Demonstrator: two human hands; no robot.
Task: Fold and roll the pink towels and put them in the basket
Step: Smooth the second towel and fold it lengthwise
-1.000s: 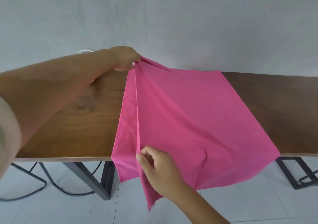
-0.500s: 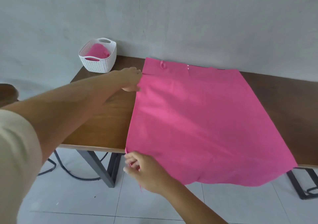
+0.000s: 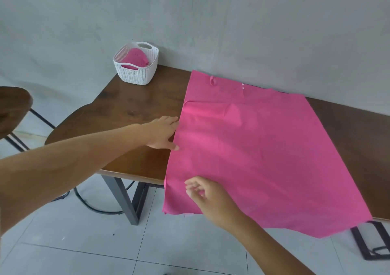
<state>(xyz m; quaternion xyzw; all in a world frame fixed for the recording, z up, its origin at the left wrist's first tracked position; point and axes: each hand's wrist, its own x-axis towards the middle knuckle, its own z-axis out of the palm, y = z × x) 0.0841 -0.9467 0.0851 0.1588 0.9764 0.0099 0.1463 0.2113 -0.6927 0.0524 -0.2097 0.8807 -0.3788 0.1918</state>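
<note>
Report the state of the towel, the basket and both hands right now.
pink towel: flat on the table, doubled over, near edge hanging off the front.
basket: upright at the far left corner, a rolled towel inside.
left hand: fingers straight, touching the towel's left edge.
right hand: fingers loosely curled over the near left corner; blurred, grip unclear.

My left hand and right hand were bare, and both forearms were uncovered as far up as showed.
</note>
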